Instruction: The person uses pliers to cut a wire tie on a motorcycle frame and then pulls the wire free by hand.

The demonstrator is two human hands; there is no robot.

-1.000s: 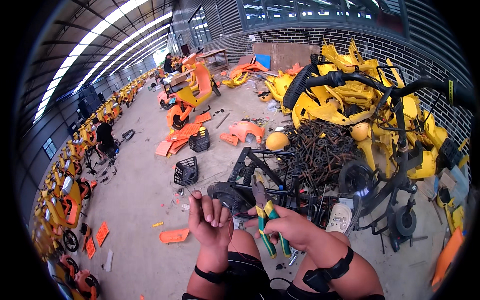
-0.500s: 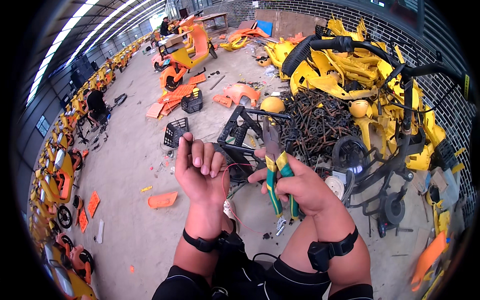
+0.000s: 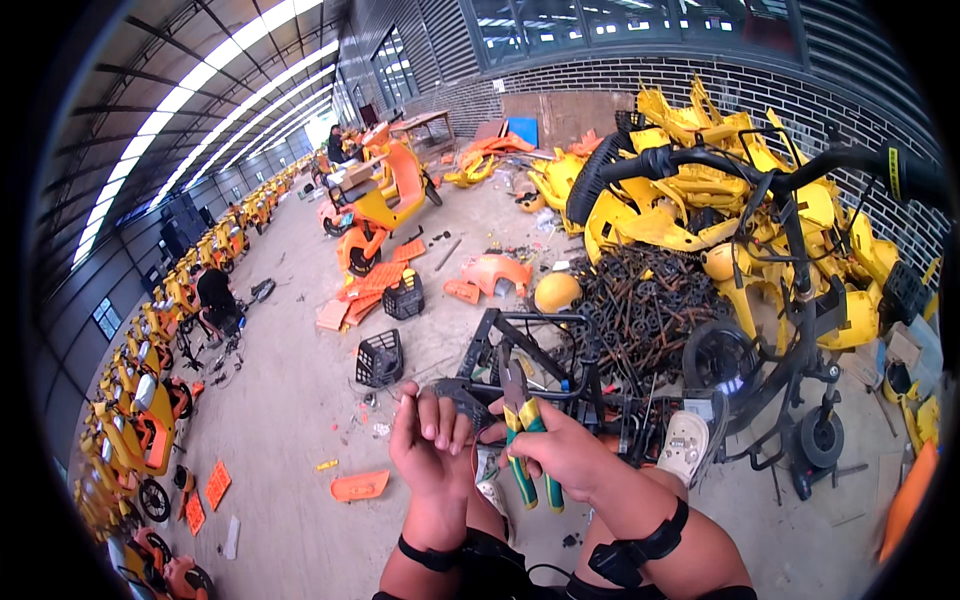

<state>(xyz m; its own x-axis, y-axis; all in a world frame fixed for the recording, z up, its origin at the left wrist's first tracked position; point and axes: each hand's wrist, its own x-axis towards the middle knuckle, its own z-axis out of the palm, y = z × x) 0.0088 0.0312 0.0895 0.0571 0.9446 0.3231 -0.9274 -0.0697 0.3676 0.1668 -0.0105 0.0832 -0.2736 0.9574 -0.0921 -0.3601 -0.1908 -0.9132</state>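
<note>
My right hand [image 3: 568, 455] grips a pair of pliers [image 3: 524, 412] with green and yellow handles, the jaws pointing up and away from me. To its left is my left hand [image 3: 436, 450], raised with the palm toward me and fingers curled in. Whatever lies between those fingers, if anything, is hidden. A thin red wire [image 3: 473, 462] shows beside the left hand; its ends cannot be made out. Just beyond both hands stands a black metal scooter frame [image 3: 485, 335], partly covered by the pliers and fingers.
Black handlebars [image 3: 735, 160] rise at the right, before a heap of yellow body panels [image 3: 690, 205]. Rusty metal parts [image 3: 650, 310] are piled behind the frame. Black baskets [image 3: 380, 358] and orange panels [image 3: 360, 486] lie on the floor. Scooters [image 3: 150, 420] line the left; a person [image 3: 215, 295] crouches there.
The view has tilted up, so both hands sit lower in the picture. They are closer together, with the pliers still in the right hand. My clogged right foot has come into view.
</note>
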